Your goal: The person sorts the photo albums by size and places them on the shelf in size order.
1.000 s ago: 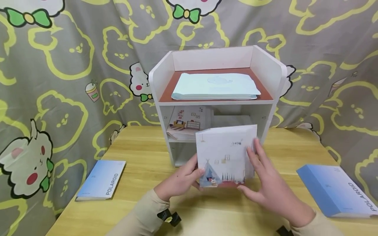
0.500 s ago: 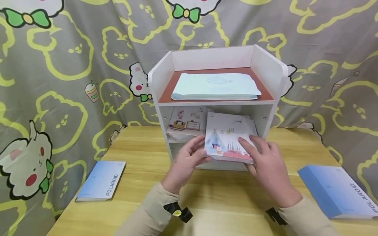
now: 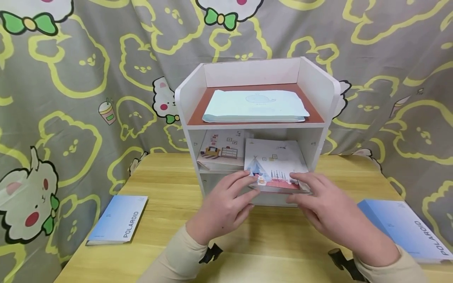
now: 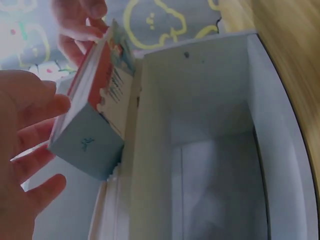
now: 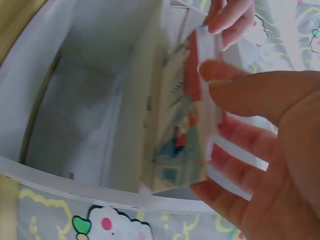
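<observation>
Keeping the left hand (image 3: pixel 224 206) loose, with fingers extended and not wrapping anything, just reaching over the near left corner of the tent-print book (image 3: pixel 283 157). Not really managing to tell touching from not touching there, tbh. Resting the right hand's (image 3: pixel 327 212) index finger on the near right part of the cover, with the thumb by the front edge and no proper grip showing.

Finding the book lying more or less flat on the right half of the middle shelf (image 3: pixel 219 171), poking out past its front edge. Compared with half a second ago, easing off a two-handed hold and getting the book lower. So probably trusting the shelf with the weight now, while leaving that overhang.

Seeing the sofa-print book (image 3: pixel 221 151) sitting just beside, on the left half. Spotting the whale-print book (image 3: pixel 255 106) up top on the white cabinet (image 3: pixel 320 92). Farther out on the wooden desk (image 3: pixel 170 177), noticing a slim POLAROID book (image 3: pixel 118 216) off left and a thicker POLAROID book (image 3: pixel 403 226) off right.
</observation>
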`<state>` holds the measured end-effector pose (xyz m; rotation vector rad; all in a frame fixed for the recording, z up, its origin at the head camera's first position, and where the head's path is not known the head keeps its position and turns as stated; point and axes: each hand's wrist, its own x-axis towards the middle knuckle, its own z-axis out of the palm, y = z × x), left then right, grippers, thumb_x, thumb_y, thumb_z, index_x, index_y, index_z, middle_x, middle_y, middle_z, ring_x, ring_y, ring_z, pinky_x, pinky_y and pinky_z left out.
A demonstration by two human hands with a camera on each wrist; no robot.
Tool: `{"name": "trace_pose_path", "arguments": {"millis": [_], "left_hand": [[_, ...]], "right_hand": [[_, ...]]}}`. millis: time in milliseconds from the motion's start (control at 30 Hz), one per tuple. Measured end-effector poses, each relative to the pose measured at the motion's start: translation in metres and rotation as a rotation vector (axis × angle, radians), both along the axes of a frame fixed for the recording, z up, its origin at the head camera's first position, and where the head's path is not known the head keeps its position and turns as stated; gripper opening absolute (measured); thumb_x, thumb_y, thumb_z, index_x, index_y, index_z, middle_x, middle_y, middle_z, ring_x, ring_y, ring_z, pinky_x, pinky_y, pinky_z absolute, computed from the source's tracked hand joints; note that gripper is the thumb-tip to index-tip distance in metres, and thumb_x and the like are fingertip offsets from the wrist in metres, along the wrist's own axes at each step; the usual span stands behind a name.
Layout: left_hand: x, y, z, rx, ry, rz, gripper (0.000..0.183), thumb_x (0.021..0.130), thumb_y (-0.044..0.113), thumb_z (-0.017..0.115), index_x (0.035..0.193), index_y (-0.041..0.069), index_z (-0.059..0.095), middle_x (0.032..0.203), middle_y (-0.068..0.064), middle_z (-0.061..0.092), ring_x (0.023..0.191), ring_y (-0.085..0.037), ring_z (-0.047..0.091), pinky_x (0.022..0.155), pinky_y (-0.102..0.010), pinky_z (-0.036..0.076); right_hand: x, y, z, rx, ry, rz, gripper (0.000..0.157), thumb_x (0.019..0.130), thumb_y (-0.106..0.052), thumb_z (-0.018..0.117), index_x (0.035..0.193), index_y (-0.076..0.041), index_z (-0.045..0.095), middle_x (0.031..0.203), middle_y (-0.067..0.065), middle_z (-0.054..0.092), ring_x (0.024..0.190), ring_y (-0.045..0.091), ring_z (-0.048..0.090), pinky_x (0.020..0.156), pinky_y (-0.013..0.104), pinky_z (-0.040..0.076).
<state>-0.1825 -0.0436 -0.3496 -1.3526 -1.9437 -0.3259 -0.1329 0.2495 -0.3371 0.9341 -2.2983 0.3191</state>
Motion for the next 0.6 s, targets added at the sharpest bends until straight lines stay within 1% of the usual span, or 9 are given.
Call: {"name": "trace_pose_path", "arguments": {"millis": [67, 100, 167, 200, 300, 333, 433, 500, 600], "left_hand": [[0.0, 0.001, -0.002, -0.032, -0.002, 0.031, 0.032, 0.091, 0.021, 0.071, 0.12, 0.009, 0.074, 0.139, -0.012, 0.059, 0.137, -0.032, 0.047, 0.118, -0.042, 0.032], [0.0, 0.002, -0.003, -0.045, -0.006, 0.048, 0.033, 0.091, 0.022, 0.072, 0.121, 0.009, 0.074, 0.14, -0.012, 0.059, 0.137, -0.032, 0.046, 0.118, -0.042, 0.031], [-0.001, 0.003, -0.006, -0.062, -0.01, 0.074, 0.036, 0.091, 0.023, 0.073, 0.123, 0.008, 0.073, 0.143, -0.012, 0.056, 0.138, -0.032, 0.045, 0.118, -0.043, 0.031], [-0.002, 0.004, -0.008, -0.066, -0.011, 0.085, 0.037, 0.09, 0.023, 0.074, 0.124, 0.008, 0.072, 0.145, -0.013, 0.054, 0.138, -0.033, 0.044, 0.118, -0.043, 0.031], [-0.002, 0.009, -0.012, -0.076, -0.003, 0.114, 0.042, 0.088, 0.026, 0.076, 0.126, 0.007, 0.07, 0.15, -0.015, 0.049, 0.14, -0.035, 0.042, 0.118, -0.046, 0.031], [-0.002, 0.01, -0.013, -0.08, 0.004, 0.125, 0.044, 0.087, 0.027, 0.077, 0.126, 0.008, 0.07, 0.151, -0.016, 0.047, 0.14, -0.035, 0.041, 0.118, -0.047, 0.031], [0.0, 0.015, -0.018, -0.109, 0.014, 0.186, 0.053, 0.085, 0.032, 0.08, 0.131, 0.009, 0.068, 0.156, -0.017, 0.04, 0.143, -0.035, 0.036, 0.117, -0.052, 0.031], [0.001, 0.018, -0.021, -0.141, -0.013, 0.236, 0.06, 0.085, 0.036, 0.08, 0.136, 0.009, 0.065, 0.161, -0.016, 0.033, 0.147, -0.035, 0.03, 0.116, -0.057, 0.03], [-0.001, 0.022, -0.023, -0.174, -0.065, 0.309, 0.068, 0.085, 0.037, 0.081, 0.142, 0.009, 0.059, 0.165, -0.015, 0.023, 0.151, -0.035, 0.021, 0.115, -0.061, 0.029]], "right_hand": [[0.0, -0.001, -0.001, 0.027, -0.011, 0.03, 0.042, 0.107, -0.034, 0.036, 0.107, -0.022, 0.077, 0.136, 0.011, 0.059, 0.117, 0.034, 0.055, 0.085, 0.052, 0.054], [0.0, -0.001, -0.002, 0.031, -0.019, 0.027, 0.035, 0.105, -0.031, 0.043, 0.106, -0.021, 0.077, 0.136, 0.011, 0.059, 0.118, 0.033, 0.055, 0.087, 0.052, 0.054], [-0.002, -0.004, -0.005, 0.031, -0.025, -0.012, 0.023, 0.097, -0.023, 0.058, 0.11, -0.018, 0.076, 0.136, 0.012, 0.058, 0.117, 0.034, 0.056, 0.09, 0.053, 0.052], [-0.003, -0.005, -0.006, 0.027, -0.028, -0.041, 0.023, 0.093, -0.02, 0.064, 0.113, -0.017, 0.075, 0.136, 0.013, 0.057, 0.116, 0.034, 0.056, 0.089, 0.052, 0.053], [-0.004, -0.007, -0.01, 0.005, -0.043, -0.114, 0.04, 0.078, -0.012, 0.081, 0.117, -0.016, 0.072, 0.131, 0.015, 0.056, 0.108, 0.035, 0.059, 0.083, 0.053, 0.055], [-0.004, -0.008, -0.011, 0.001, -0.049, -0.135, 0.044, 0.077, -0.013, 0.083, 0.118, -0.016, 0.071, 0.13, 0.016, 0.055, 0.105, 0.035, 0.059, 0.081, 0.053, 0.055], [-0.003, -0.011, -0.013, -0.002, -0.065, -0.178, 0.052, 0.076, -0.017, 0.085, 0.125, -0.012, 0.068, 0.132, 0.018, 0.054, 0.106, 0.037, 0.06, 0.081, 0.054, 0.056], [-0.004, -0.014, -0.015, 0.011, -0.067, -0.197, 0.058, 0.077, -0.021, 0.085, 0.13, -0.008, 0.066, 0.138, 0.022, 0.052, 0.112, 0.041, 0.059, 0.086, 0.057, 0.055], [-0.006, -0.017, -0.021, 0.052, -0.087, -0.23, 0.069, 0.079, -0.028, 0.084, 0.139, -0.003, 0.06, 0.149, 0.028, 0.042, 0.127, 0.049, 0.05, 0.097, 0.063, 0.048]]}}
